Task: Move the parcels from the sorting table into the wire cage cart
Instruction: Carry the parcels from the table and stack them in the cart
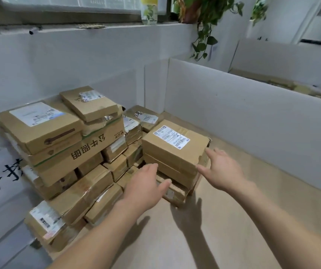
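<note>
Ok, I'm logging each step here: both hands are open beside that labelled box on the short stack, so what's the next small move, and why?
Probably close both hands onto the labelled cardboard box. The left hand is open at its near-left lower edge and the right hand open at its right corner, fingers straight, neither gripping. The box tops a short stack, so it looks free to lift.

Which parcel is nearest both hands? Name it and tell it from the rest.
The box with the white barcode label, topping the short stack apart from the big pile. The right hand reaches its near right corner, the left hand its near left; neither grips it.
</note>
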